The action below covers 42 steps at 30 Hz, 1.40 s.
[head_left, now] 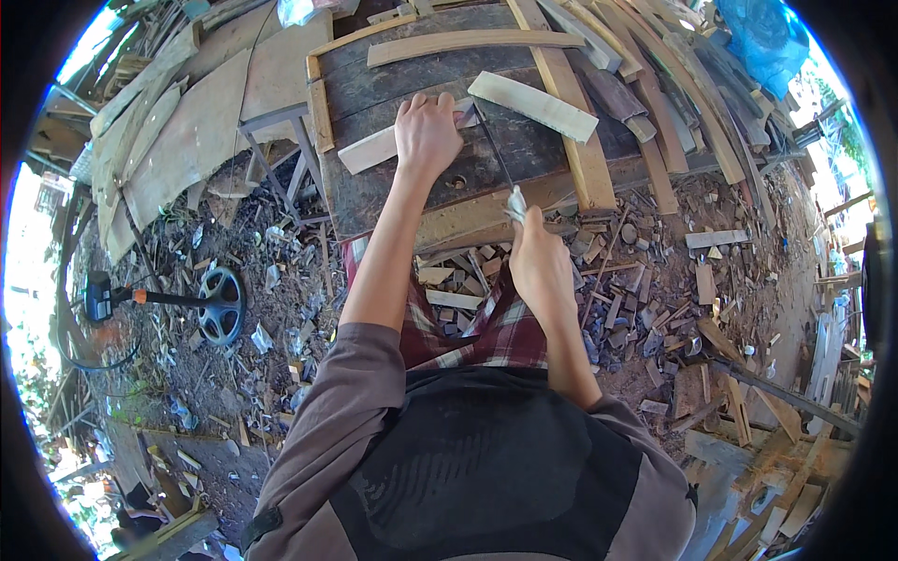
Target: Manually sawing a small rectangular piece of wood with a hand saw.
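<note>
On the dark workbench (365,201), my left hand (428,136) is closed over a short pale wooden board (368,152), holding it down with curled fingers. The board's left end sticks out past my wrist, and a bit of its right end shows beyond my fingers. Lower and to the right, my right hand (543,271) grips the pale handle of a handsaw. Its thin dark blade (496,154) is seen nearly edge-on and runs up to the board's right end. Whether the teeth are in the wood I cannot tell.
A loose whitish board (533,105) lies right of the saw, touching a long plank (566,112). A curved strip (468,41) lies at the bench's far side. Stacked planks (673,84) fill the right. Offcuts litter the ground, and a metal detector (222,306) lies at left.
</note>
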Each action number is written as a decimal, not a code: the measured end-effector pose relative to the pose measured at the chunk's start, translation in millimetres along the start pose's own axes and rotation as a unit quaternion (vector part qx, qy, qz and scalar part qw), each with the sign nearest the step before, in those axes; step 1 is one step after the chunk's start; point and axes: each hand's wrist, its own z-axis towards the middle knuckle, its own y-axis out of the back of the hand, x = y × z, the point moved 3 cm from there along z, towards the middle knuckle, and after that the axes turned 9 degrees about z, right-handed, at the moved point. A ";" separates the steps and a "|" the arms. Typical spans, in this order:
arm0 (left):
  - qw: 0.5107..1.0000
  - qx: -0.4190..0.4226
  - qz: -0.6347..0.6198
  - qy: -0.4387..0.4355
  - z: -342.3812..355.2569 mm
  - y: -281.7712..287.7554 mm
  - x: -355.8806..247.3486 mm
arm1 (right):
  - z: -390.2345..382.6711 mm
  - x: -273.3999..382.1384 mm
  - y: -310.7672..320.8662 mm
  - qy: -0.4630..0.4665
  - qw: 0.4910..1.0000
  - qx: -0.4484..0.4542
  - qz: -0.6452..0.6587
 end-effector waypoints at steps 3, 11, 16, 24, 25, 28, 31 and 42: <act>1.000 -0.003 0.000 -0.012 1.4 -0.2 -0.8 | -3.2 -4.7 2.0 -0.018 1.000 -0.002 0.006; 1.000 -0.016 0.004 -0.021 -7.2 3.3 -10.7 | 39.3 8.6 -2.4 0.032 0.999 -0.026 0.000; 0.999 -0.016 0.022 -0.027 -7.4 4.3 -12.4 | 32.3 2.9 3.9 0.036 0.999 -0.008 0.003; 0.997 0.074 0.022 0.012 0.6 2.9 -3.4 | -14.4 -19.0 -0.5 0.019 1.000 -0.013 -0.006; 0.999 0.040 0.019 -0.010 -2.9 3.9 -5.5 | -15.4 -18.3 1.1 0.018 1.000 -0.012 -0.008; 0.999 0.007 0.022 -0.035 -5.5 5.0 -10.1 | -16.4 -15.6 2.2 0.010 1.000 -0.007 -0.015; 0.999 0.000 0.023 -0.029 -5.5 3.5 -7.6 | 3.5 -8.4 -2.4 0.027 0.999 -0.029 -0.002; 0.998 0.000 0.055 -0.032 -13.9 5.2 -20.7 | 46.9 19.3 -5.2 0.023 1.000 -0.015 -0.008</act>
